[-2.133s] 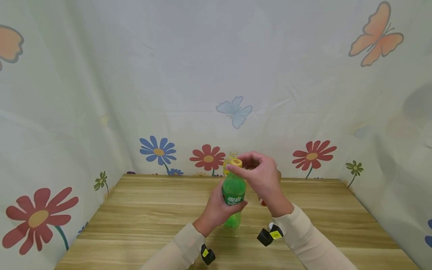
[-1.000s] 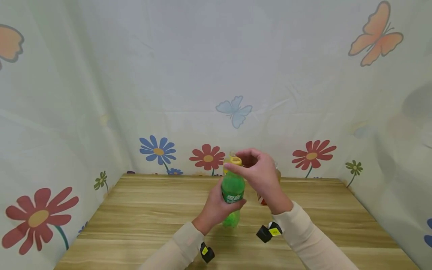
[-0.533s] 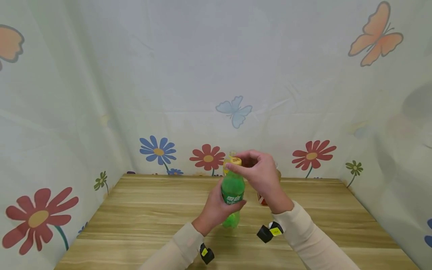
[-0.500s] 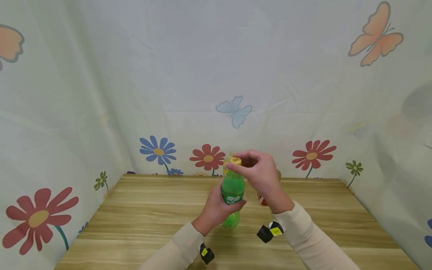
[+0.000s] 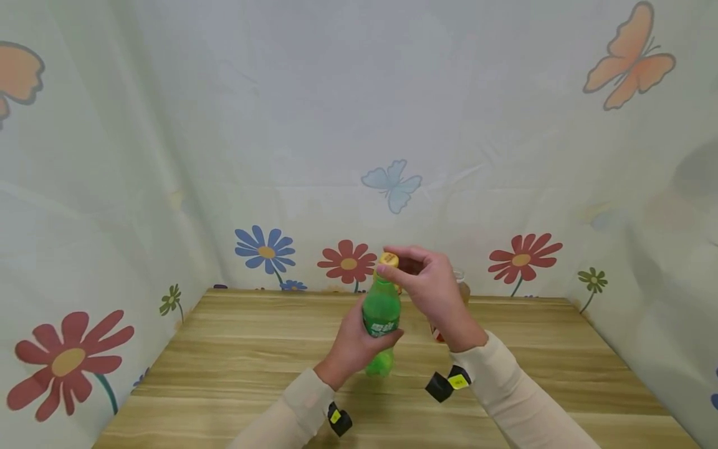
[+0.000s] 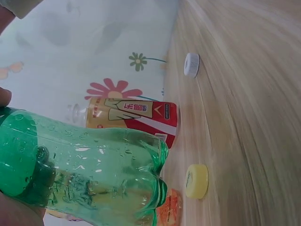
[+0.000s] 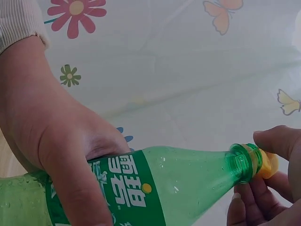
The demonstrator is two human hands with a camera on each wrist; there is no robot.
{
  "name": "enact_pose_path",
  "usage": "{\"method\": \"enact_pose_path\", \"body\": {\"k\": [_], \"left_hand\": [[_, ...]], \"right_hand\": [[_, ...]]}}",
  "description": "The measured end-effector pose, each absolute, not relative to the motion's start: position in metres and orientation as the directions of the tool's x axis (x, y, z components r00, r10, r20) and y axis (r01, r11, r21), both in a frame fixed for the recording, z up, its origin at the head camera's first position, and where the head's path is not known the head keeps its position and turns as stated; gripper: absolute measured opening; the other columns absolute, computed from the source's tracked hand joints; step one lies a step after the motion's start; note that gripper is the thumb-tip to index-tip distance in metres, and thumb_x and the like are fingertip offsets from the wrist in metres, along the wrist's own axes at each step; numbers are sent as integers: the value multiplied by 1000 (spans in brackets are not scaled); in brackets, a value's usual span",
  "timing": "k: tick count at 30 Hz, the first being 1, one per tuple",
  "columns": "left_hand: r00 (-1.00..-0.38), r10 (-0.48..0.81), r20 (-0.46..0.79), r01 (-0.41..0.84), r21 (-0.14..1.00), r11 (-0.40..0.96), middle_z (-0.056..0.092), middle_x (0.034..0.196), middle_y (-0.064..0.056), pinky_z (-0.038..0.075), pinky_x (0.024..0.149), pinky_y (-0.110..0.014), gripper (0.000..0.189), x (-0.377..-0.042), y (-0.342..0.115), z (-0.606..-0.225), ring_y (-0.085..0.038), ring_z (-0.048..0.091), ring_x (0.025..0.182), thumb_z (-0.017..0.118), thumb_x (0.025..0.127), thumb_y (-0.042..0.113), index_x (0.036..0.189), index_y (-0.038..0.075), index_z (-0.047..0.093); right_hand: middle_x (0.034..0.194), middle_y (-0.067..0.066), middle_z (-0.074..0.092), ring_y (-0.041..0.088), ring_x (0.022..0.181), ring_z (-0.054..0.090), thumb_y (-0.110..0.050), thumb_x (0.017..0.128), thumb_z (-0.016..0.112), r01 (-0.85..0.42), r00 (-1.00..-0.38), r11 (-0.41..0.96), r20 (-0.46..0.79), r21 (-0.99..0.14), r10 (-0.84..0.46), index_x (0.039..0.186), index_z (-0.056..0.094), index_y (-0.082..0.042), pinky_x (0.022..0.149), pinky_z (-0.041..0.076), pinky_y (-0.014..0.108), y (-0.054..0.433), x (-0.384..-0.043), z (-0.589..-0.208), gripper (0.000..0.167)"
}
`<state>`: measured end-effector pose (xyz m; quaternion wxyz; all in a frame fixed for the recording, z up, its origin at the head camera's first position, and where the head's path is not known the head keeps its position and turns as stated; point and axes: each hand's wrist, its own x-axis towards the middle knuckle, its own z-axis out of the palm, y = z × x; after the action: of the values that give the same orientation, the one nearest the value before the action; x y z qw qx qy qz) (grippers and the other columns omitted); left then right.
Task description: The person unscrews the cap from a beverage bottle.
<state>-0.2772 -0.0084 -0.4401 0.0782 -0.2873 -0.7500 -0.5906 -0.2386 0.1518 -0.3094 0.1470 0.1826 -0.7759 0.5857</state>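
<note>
My left hand (image 5: 359, 337) grips a green plastic soda bottle (image 5: 382, 305) around its label, above the table. Nearly upright, the bottle has a few drops inside its lower part in the left wrist view. My right hand (image 5: 434, 287) pinches a yellow cap (image 5: 389, 259) between thumb and fingers at the bottle's mouth. Seen from the right wrist, the cap (image 7: 269, 165) sits tilted at the mouth, and threads show on the green neck (image 7: 245, 162).
Behind my hands stands a bottle (image 6: 134, 115) with a red and tan label. A white cap (image 6: 192, 64) and another yellow cap (image 6: 196, 181) lie on the wooden table (image 5: 269, 349). Something orange (image 6: 170, 207) is partly hidden behind the green bottle. A flower-printed cloth (image 5: 314, 125) surrounds the table.
The green bottle and both hands have shifted slightly left, and the yellow cap sits a little higher. The clear bottle neck seen behind the cap earlier is now hidden.
</note>
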Motion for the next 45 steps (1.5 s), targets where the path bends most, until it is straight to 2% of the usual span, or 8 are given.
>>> {"method": "enact_pose_path", "body": {"k": [4, 8, 16, 23, 29, 36, 42, 45], "left_hand": [[-838, 315, 446, 507, 850, 144, 64, 129, 4, 53, 105, -44, 64, -278, -15, -437, -18, 63, 116, 82, 88, 28, 140, 24, 45], [-848, 291, 442, 493, 861, 128, 63, 133, 3, 52, 106, -46, 69, -279, -21, -434, -20, 63, 119, 84, 87, 25, 143, 25, 43], [-835, 284, 471, 519, 846, 123, 63, 136, 3, 51, 108, -47, 70, -282, -29, -433, -21, 63, 124, 83, 87, 19, 145, 28, 44], [-844, 267, 465, 514, 843, 157, 63, 134, 1, 52, 107, -48, 68, -282, -37, -432, -23, 63, 122, 84, 87, 25, 143, 25, 45], [-849, 259, 460, 509, 843, 175, 63, 134, 0, 52, 107, -48, 67, -281, -43, -428, -23, 63, 122, 84, 87, 25, 142, 23, 45], [-851, 232, 472, 516, 835, 192, 65, 127, -4, 53, 104, -49, 65, -288, -53, -429, -24, 65, 116, 83, 87, 22, 140, 17, 46], [-862, 188, 470, 501, 845, 186, 64, 128, -4, 51, 106, -52, 72, -309, -72, -428, -25, 63, 117, 84, 86, 22, 145, 20, 43], [-865, 181, 468, 498, 845, 196, 63, 128, -7, 51, 105, -54, 72, -322, -83, -428, -27, 62, 117, 83, 87, 22, 145, 17, 41]], "right_hand": [[119, 7, 72, 22, 103, 70, -35, 89, 81, -464, -886, 214, 452, -860, -105, 128, 72, -16, 84, 61, 25, 150, -240, -309, 44], [120, 8, 71, 18, 99, 70, -29, 91, 79, -487, -873, 177, 470, -855, -130, 129, 72, -15, 84, 60, 23, 148, -242, -310, 41], [121, 10, 70, 16, 99, 70, -24, 93, 76, -498, -865, 163, 474, -852, -165, 132, 69, -13, 84, 60, 21, 143, -244, -311, 41], [122, 7, 73, 20, 102, 69, -31, 93, 76, -463, -885, 219, 437, -859, -161, 135, 68, -18, 85, 60, 22, 139, -244, -309, 44], [121, 6, 74, 20, 102, 71, -31, 93, 76, -463, -886, 231, 435, -856, -163, 133, 68, -17, 86, 60, 23, 135, -248, -309, 43], [113, 9, 77, 30, 102, 71, -28, 91, 79, -482, -875, 216, 454, -849, -169, 122, 69, -13, 84, 60, 23, 132, -255, -313, 36], [114, 9, 76, 20, 96, 72, -29, 90, 80, -470, -880, 231, 430, -852, -202, 122, 74, -12, 82, 61, 24, 130, -264, -328, 37], [116, 9, 76, 16, 95, 73, -29, 90, 80, -462, -882, 243, 414, -853, -224, 123, 74, -13, 81, 61, 25, 127, -270, -339, 38]]}}
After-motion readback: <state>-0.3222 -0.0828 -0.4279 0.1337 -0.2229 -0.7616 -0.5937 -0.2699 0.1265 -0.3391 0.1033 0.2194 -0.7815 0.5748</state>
